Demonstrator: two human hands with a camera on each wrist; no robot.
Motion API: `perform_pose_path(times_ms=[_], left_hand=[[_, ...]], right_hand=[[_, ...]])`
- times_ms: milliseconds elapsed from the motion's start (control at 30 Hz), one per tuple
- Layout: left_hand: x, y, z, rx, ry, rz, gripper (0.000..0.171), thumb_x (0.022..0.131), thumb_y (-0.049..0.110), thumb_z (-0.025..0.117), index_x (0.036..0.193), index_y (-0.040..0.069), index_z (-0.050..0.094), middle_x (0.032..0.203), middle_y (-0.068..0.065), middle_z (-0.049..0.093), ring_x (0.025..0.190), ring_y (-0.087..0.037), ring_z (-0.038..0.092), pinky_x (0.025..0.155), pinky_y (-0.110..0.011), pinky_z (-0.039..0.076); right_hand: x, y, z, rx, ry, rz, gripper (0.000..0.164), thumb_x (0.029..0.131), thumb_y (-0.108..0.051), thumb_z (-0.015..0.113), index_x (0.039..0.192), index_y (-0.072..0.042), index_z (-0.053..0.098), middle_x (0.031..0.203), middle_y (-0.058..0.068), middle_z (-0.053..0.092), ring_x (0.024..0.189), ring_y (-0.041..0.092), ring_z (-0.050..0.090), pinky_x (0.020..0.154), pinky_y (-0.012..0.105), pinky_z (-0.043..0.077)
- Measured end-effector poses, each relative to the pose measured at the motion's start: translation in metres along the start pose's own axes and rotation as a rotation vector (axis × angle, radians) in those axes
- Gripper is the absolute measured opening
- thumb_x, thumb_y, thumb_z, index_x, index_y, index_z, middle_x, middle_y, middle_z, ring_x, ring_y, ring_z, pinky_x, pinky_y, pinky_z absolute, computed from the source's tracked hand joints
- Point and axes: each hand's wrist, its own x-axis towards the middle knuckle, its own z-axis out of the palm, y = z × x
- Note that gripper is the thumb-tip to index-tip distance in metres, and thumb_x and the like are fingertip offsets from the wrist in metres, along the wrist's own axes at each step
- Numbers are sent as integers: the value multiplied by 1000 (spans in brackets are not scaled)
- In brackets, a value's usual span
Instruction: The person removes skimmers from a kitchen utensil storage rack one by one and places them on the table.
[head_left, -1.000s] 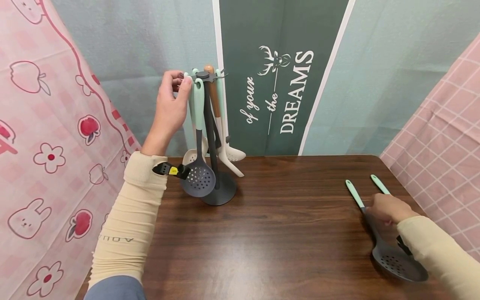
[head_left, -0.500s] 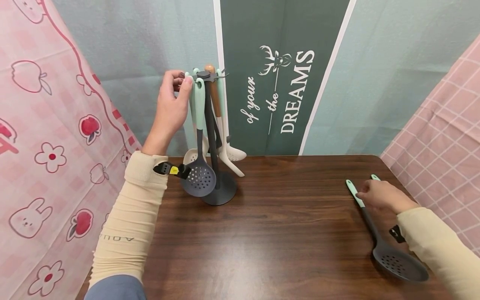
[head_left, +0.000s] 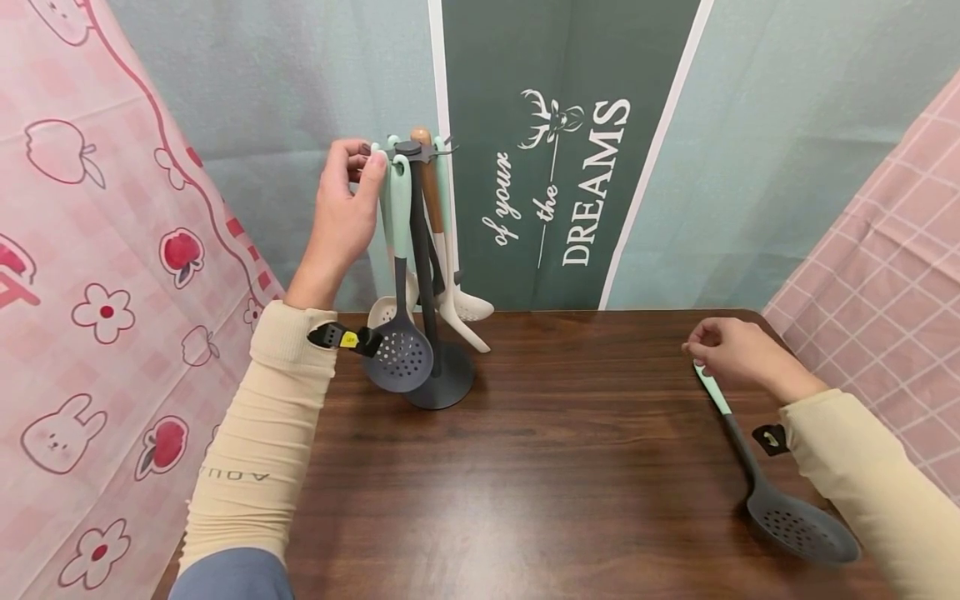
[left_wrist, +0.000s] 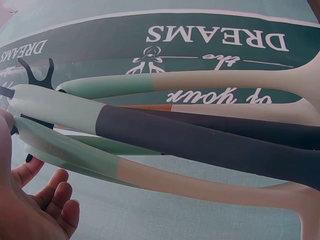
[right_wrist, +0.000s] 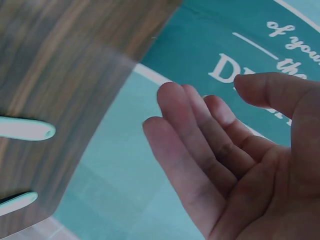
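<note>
My left hand [head_left: 345, 200] is at the top of the black utensil stand [head_left: 442, 383] on the left. Its thumb and fingers pinch the mint handle end of a cream-white utensil [left_wrist: 195, 187] that hangs there; its hook is partly hidden. In front of it hangs a grey skimmer [head_left: 401, 358] with a mint handle. At the right, my right hand [head_left: 742, 354] hovers over the handle end of a grey slotted spoon [head_left: 798, 525] lying on the table. Its fingers are loosely bent, the thumb stands apart, and nothing is held, as the right wrist view shows.
Several other utensils hang on the stand, among them one with a wooden handle [head_left: 429, 192]. A second mint handle [right_wrist: 19, 202] lies on the table, hidden by my right hand in the head view. The brown table [head_left: 570, 433] ends at a curtain [head_left: 697, 217].
My right hand has moved up and away along the slotted spoon, from its dark shaft to beyond the handle end. The left hand has stayed at the stand.
</note>
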Motion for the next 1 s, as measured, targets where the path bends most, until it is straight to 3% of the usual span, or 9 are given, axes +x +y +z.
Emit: perform_pose_path(times_ms=[333,667,1000], left_hand=[[0,1,2,-9,0,11,33,105,30,51,127,4,50,107,4,51,100,-8,44,84,-26,36],[-1,-3,0,-5,-2,2,29,106,33,50,123,9,51,110,1,53,101,-10,44,85,-27,36],[-1,-1,1,-9,0,6,32,106,32,50,125,7,51,108,3,52,100,-9,44,85,-26,36]], right_hand=[[4,-25,-8,85,86,-61,25,104,-27,58,108,-3,64,81,-1,70,71,14,68,66,29,50],[14,-55,-4,259,227,-154,22,103,-19,59,114,0,63,97,15,71,72,2,67,65,24,56],[33,-105,0,387,249,-242,20,101,-15,63,112,2,64,99,18,70,73,4,68,65,21,56]])
